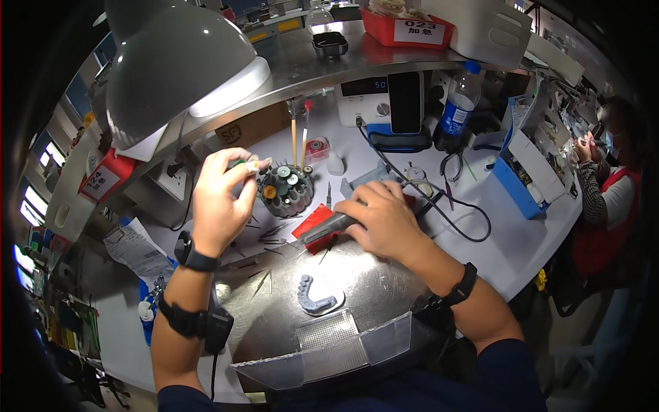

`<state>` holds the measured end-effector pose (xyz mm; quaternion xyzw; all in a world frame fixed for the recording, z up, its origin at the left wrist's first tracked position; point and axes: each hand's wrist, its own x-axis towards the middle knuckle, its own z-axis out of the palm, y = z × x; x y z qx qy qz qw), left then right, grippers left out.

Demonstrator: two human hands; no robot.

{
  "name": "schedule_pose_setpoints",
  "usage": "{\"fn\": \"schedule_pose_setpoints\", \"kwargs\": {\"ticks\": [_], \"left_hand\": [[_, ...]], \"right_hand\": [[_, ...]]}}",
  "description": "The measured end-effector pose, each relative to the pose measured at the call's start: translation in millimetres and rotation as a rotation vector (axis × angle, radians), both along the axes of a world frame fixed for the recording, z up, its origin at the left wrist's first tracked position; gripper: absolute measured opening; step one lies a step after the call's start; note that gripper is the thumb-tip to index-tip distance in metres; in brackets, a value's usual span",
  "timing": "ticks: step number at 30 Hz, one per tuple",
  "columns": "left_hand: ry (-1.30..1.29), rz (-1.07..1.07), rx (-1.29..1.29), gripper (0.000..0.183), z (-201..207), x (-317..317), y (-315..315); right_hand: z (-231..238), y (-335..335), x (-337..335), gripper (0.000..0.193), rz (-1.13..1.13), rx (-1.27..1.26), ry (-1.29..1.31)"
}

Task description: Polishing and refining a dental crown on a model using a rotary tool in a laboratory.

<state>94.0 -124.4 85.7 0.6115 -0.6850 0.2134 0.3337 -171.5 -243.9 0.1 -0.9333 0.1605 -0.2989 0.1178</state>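
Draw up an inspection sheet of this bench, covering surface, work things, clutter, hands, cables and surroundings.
Surface: shiny metal plate nearest the person, white table top beyond.
Work things: small pale piece; grey hand tool; blue-grey tooth model near the plate's middle.
Clutter: thin loose bits, red sheet partly under the tool, round tool holder, bottle, blue box.
Hands: left hand raised, pinching the pale piece; right hand gripping the tool.
Cables: dark cord looped on the table, right of the right hand.
Surroundings: lamp overhead at left; another person at far right.
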Motion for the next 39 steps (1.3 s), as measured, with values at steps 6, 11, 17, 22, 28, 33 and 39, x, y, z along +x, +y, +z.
{"fn": "schedule_pose_setpoints", "kwargs": {"ticks": [6, 11, 17, 22, 28, 33, 39], "left_hand": [[-0.016, -0.012, 0.193, 0.029, -6.0, 25.6, -41.6], [-0.009, 0.026, 0.165, 0.026, -8.4, 15.3, -28.9], [-0.062, 0.105, 0.228, 0.026, -21.1, 24.5, -7.8], [-0.084, 0.107, 0.251, 0.027, -29.2, 29.4, -4.2], [-0.043, 0.140, 0.268, 0.028, -28.7, 22.5, -6.1], [-0.051, 0.075, 0.250, 0.027, -33.7, 28.8, -8.7], [0.034, 0.029, 0.236, 0.026, -32.9, 31.0, -5.7]], "right_hand": [[-14.2, -32.7, 0.6, 0.036, -0.287, -0.155, -0.173], [-32.7, -56.7, -5.5, 0.041, -0.355, -0.037, -0.096], [-28.9, -61.9, 0.3, 0.041, -0.344, -0.051, -0.038], [-36.9, -64.5, 5.6, 0.043, -0.277, 0.022, -0.036], [-36.8, -64.3, -0.5, 0.047, -0.283, 0.021, -0.030], [-49.0, -70.0, 5.8, 0.044, -0.305, -0.015, -0.001], [-44.5, -65.4, 11.3, 0.043, -0.263, 0.089, -0.021]]}}
